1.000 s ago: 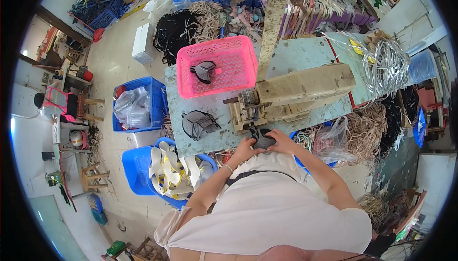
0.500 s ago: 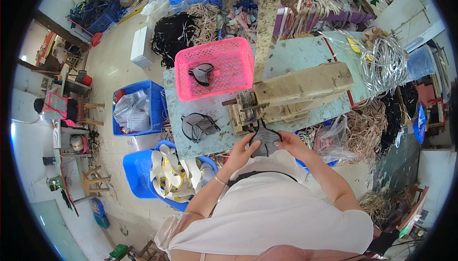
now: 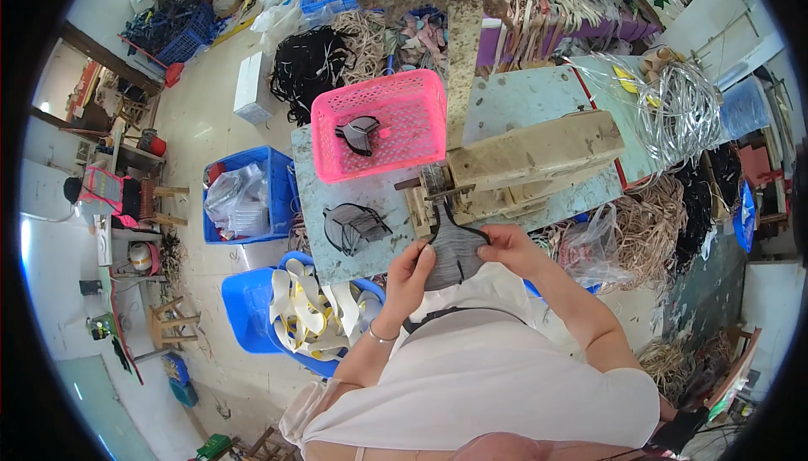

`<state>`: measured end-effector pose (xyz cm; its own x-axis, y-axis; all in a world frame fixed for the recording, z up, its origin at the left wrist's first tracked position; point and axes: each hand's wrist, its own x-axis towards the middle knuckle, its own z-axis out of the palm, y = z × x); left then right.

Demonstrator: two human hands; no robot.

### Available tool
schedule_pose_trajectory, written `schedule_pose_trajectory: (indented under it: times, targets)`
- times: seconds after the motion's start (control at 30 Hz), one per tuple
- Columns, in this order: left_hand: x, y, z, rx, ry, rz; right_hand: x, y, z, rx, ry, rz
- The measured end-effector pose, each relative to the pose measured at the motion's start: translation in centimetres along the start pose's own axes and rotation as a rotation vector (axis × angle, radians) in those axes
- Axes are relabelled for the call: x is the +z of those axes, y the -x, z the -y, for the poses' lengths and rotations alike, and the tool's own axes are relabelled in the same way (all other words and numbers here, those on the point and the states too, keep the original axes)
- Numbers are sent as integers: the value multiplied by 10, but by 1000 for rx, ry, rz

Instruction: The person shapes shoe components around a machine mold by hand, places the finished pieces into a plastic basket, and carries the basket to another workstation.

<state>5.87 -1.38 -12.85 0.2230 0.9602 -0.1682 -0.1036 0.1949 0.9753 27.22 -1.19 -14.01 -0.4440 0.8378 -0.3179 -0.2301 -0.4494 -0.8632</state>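
Observation:
Between my two hands is a grey fabric shoe upper [image 3: 455,255] with black edging, its narrow end up against the head of a worn beige machine [image 3: 534,151]. My left hand [image 3: 409,277] pinches the left edge, thumb on top. On the opposite edge, my right hand [image 3: 515,249] grips the fabric between thumb and fingers. A similar grey and black piece [image 3: 355,227] lies on the pale table [image 3: 317,257], left of the machine. Another such piece [image 3: 359,136] rests in a pink perforated basket [image 3: 379,170] behind it.
Left of the table stand a blue crate [image 3: 251,235] with plastic bags and a blue tub [image 3: 246,314] near white-and-yellow curved pieces [image 3: 300,301]. A metal post [image 3: 463,74] rises behind the machine. Silvery strips [image 3: 677,107] lie at the right, above heaped beige strips [image 3: 644,229].
The upper has turned slightly and shifted a little left, its narrow end closer to the machine head. My right hand has moved slightly up and left; the left hand has shifted left.

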Motion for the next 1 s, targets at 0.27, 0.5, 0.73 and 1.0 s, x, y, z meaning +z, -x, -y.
schedule_pose_trajectory:
  times: [0.27, 0.5, 0.73, 1.0]
  targets:
    - [-6, -34, 5, -7, -32, -98, -23, -27, -10, -37, 56, -88]
    - [-6, -77, 6, -157, 279, -176, -22, -59, 8, -113, -278, -148]
    - [-29, -97, 43, -313, 690, -64, -25, -80, -4, -112, -441, -204]
    - [-183, -87, 158, 160, 298, -708, -72, -44, -114, 148, 1214, -193]
